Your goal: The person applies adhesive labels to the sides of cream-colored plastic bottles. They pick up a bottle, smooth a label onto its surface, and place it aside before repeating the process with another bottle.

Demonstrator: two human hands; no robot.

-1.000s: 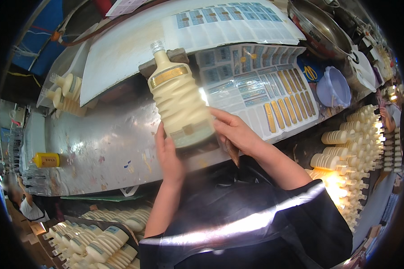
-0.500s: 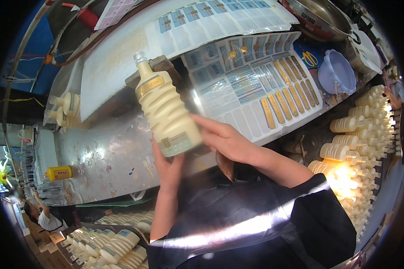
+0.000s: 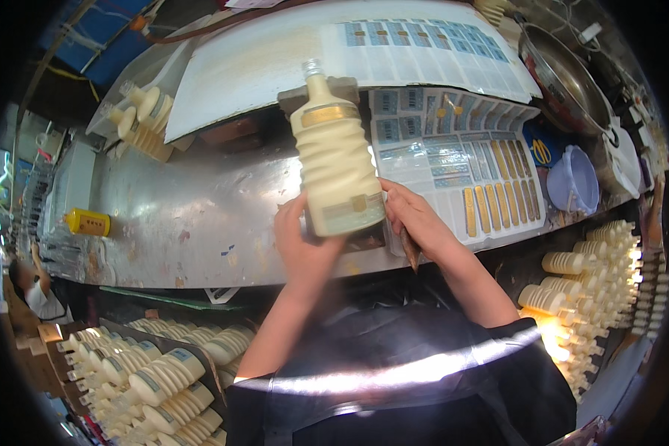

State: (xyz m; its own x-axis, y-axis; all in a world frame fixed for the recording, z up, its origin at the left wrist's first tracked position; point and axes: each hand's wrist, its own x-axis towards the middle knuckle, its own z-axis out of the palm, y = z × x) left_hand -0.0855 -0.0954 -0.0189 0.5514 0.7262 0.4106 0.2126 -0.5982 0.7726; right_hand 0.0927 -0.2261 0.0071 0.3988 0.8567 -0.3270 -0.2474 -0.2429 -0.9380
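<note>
A cream bottle (image 3: 336, 167) with spiral ridges, a clear threaded neck, a gold band label and a pale green label near its base is tilted over the bench. My left hand (image 3: 305, 241) is closed round its lower left side and base. My right hand (image 3: 422, 219) has its fingertips at the lower right side of the bottle. A brown, flat, pointed piece (image 3: 410, 250) sticks out below the right fingers, held against the palm. Behind the bottle's neck is a dark block (image 3: 293, 98). To the right lie sheets of gold strip labels (image 3: 502, 201) and blue labels (image 3: 453, 167).
A white board (image 3: 230, 78) with label sheets spans the back of the metal bench (image 3: 178, 223). A lilac bucket (image 3: 574, 182), yellow scissors (image 3: 541, 152) and metal pan (image 3: 569, 82) stand right. A yellow bottle (image 3: 89, 221) is left. Stacked bottles (image 3: 163, 375) flank me; another person (image 3: 44, 290) is far left.
The view has swung, so the bench and bottle appear farther right. The bottle has turned more upright in the picture. Both hands stay at its lower part.
</note>
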